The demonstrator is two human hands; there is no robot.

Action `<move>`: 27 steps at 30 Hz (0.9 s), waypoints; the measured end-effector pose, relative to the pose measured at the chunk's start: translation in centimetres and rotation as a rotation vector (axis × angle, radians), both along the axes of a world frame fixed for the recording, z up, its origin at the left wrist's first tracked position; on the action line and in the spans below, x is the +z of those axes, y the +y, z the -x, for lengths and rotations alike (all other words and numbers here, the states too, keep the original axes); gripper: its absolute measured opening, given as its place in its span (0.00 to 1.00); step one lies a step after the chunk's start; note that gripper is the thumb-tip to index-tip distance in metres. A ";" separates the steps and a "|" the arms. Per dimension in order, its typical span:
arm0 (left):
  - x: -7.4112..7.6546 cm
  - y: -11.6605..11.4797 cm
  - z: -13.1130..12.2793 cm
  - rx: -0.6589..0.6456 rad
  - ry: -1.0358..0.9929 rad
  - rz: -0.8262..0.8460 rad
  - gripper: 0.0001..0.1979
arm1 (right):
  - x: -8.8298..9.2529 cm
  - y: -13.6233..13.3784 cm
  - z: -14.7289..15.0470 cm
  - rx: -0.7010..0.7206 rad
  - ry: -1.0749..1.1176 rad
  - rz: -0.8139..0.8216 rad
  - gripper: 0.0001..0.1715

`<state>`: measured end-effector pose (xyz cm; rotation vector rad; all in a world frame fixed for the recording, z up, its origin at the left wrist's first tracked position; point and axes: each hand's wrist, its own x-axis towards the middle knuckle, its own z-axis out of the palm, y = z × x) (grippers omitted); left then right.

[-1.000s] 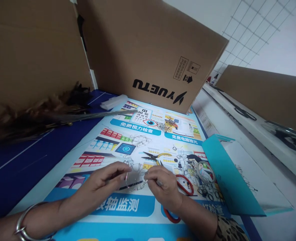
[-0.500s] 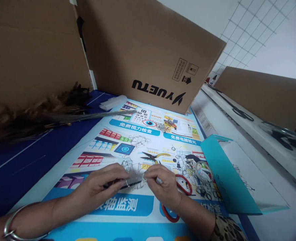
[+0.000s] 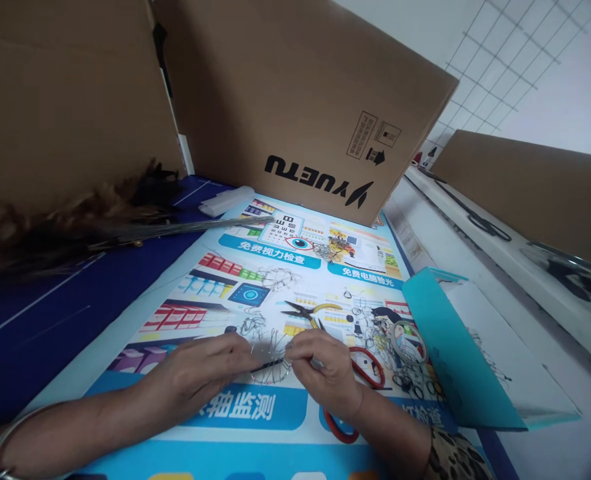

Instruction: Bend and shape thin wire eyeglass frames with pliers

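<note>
My left hand (image 3: 215, 363) is closed, its fingers bent at the left side of a loop of thin silvery wire (image 3: 270, 381). From the other side my right hand (image 3: 323, 363) pinches the same wirework between thumb and forefinger. A slim dark strip (image 3: 270, 364) shows between the two hands; whether a hand holds it I cannot tell. Just beyond the fingers lie pliers with yellow handles (image 3: 305, 310). Red-handled scissors (image 3: 368, 367) are partly hidden under my right hand. A small tangle of wire (image 3: 251, 323) rests past my left fingers.
Right of my hands lie scattered wire loops (image 3: 375, 333) and a roll of tape (image 3: 408, 343). An open turquoise box (image 3: 440, 347) stands farther right. Brown feathers (image 3: 75, 213) with long stems are at left. A large cardboard box (image 3: 295, 100) closes off the back.
My left hand has turned over a little, its back now facing up more, and its fingers have shifted on the wire. My right hand stays nearly in place. The camera view has shifted slightly.
</note>
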<state>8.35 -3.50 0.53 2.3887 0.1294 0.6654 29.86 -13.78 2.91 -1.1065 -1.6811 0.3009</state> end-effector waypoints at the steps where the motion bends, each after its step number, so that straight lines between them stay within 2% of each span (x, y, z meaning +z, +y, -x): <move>1: 0.0 0.0 0.0 0.000 -0.006 -0.006 0.21 | 0.0 0.0 0.0 0.002 -0.001 -0.007 0.08; 8: 0.3 0.0 0.1 0.034 -0.038 -0.075 0.15 | 0.0 0.0 0.0 -0.005 -0.002 -0.005 0.08; 14: -0.7 0.3 0.0 0.030 -0.071 -0.087 0.18 | 0.2 -0.1 0.0 0.020 -0.021 0.017 0.09; 18: -0.8 0.3 0.0 0.036 -0.080 -0.085 0.18 | 0.2 0.0 0.0 0.035 -0.015 -0.001 0.09; 23: -0.5 0.3 0.1 0.068 -0.158 -0.209 0.16 | 0.0 0.0 0.1 0.018 -0.019 0.016 0.09; 27: -0.2 0.2 0.1 0.076 -0.141 -0.288 0.14 | -0.1 0.1 0.2 0.022 -0.013 0.016 0.10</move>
